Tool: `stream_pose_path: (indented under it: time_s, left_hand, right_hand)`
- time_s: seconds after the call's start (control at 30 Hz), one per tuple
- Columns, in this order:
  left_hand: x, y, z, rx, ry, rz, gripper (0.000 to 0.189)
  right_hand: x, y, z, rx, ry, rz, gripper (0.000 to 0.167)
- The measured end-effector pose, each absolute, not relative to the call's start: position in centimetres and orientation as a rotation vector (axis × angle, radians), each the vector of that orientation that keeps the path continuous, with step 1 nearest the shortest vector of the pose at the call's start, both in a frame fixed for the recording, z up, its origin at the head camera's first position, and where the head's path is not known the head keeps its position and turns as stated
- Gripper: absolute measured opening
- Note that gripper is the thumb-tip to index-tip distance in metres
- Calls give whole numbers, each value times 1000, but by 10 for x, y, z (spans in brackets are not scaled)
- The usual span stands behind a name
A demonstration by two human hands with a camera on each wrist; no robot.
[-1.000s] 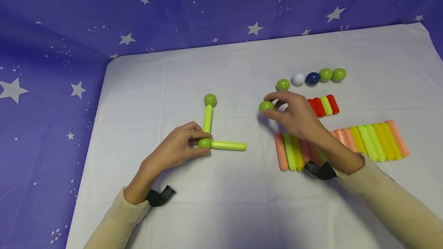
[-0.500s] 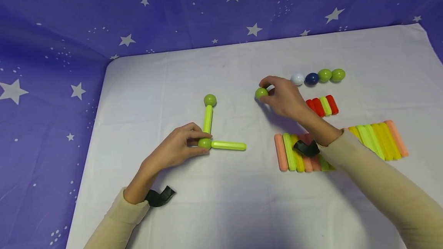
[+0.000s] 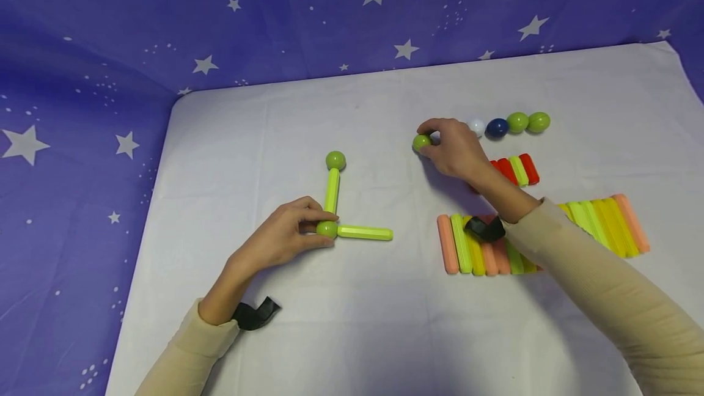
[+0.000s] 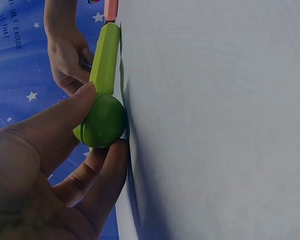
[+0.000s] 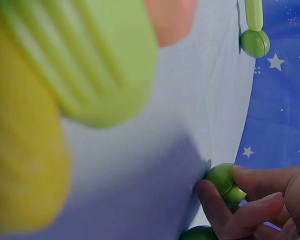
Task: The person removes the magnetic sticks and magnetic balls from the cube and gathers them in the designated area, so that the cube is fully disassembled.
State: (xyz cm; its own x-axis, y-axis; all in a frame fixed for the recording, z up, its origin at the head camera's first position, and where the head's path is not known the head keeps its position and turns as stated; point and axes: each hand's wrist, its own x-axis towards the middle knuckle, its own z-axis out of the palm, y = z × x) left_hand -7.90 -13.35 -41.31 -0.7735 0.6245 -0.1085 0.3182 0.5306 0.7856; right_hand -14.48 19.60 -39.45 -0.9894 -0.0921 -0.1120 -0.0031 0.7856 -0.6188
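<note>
With thumb and fingertips, my left hand pinches a green ball at the corner of an L-shaped piece. From that ball a lime rod runs away from me to a second green ball, and another lime rod points right. The left wrist view shows the pinched ball against a rod's end. My right hand pinches a separate green ball at the left end of the ball row. Below that ball, part of another green ball shows in the right wrist view.
A white ball, a dark blue ball and two green balls lie in a row at back right. Short red and lime rods lie nearer. Longer coloured rods lie side by side, partly under my right forearm.
My right hand has moved away from me toward the back of the table with its green ball, and now covers the row's left end. My left hand keeps its place on the corner ball.
</note>
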Motion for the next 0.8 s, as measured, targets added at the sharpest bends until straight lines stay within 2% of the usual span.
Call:
stream_pose_path:
  time_s: [0.8]
  left_hand:
    - [-79,-133,-413,733,2387,1129,37]
  right_hand:
    - [-142,204,-388,-11,2854,-1035,30]
